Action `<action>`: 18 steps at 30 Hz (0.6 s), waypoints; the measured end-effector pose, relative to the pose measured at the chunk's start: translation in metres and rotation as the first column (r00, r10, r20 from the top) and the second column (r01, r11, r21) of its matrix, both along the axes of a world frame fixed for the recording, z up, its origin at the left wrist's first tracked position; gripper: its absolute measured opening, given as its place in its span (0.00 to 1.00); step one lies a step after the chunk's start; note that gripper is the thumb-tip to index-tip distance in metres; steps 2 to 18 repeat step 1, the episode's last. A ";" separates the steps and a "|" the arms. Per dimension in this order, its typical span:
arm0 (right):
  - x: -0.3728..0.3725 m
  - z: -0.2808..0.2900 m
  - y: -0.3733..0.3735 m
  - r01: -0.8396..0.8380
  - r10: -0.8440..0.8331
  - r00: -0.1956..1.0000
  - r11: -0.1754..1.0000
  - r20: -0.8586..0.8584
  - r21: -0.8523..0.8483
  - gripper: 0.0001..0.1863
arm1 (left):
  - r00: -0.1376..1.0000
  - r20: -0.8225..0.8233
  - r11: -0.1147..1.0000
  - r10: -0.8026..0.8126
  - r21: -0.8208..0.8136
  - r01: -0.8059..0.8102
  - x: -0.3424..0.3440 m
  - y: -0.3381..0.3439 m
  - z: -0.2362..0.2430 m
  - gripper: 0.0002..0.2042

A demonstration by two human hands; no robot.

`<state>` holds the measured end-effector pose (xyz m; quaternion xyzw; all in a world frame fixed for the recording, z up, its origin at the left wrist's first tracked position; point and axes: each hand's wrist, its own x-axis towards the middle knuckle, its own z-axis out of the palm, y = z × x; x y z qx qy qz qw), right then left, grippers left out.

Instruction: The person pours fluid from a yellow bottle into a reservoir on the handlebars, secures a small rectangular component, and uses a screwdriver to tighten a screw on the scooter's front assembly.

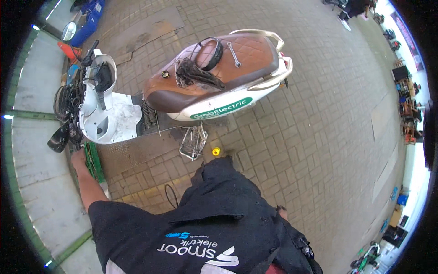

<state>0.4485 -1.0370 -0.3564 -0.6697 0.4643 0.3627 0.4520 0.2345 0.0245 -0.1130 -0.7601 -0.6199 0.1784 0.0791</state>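
Observation:
My left hand (78,157) reaches out to the far left, by the front end of a white scooter (121,114) and next to a green slatted object (93,162). Its fingers are too small and partly covered to read. Low at the right, only a bit of my right hand (282,212) shows past my dark shirt, its fingers hidden. On the scooter's brown quilted seat (255,50) lie a wrench (235,55), a black ring-shaped part (214,57), a crumpled dark item (196,75) and a small round part (165,74).
A bent metal rack (194,142) and a yellow round item (216,151) lie on the paving between me and the scooter. A thin black cable (171,196) curls near my shirt. Metal panels (41,155) line the left; shelves (406,105) stand far right. Another person (356,9) is at upper right.

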 end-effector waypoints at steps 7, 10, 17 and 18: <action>0.015 0.004 0.004 -0.019 0.018 0.999 1.000 0.028 0.010 0.18 | 1.000 0.007 1.000 0.009 -0.002 -0.009 0.004 -0.001 -0.002 0.31; 0.015 0.004 0.004 -0.019 0.018 0.999 1.000 0.028 0.010 0.18 | 1.000 0.007 1.000 0.009 -0.002 -0.009 0.004 -0.001 -0.002 0.31; 0.015 0.004 0.004 -0.019 0.018 0.999 1.000 0.028 0.010 0.18 | 1.000 0.007 1.000 0.009 -0.002 -0.009 0.004 -0.001 -0.002 0.31; 0.015 0.004 0.004 -0.019 0.018 0.999 1.000 0.028 0.010 0.18 | 1.000 0.007 1.000 0.009 -0.002 -0.009 0.004 -0.001 -0.002 0.31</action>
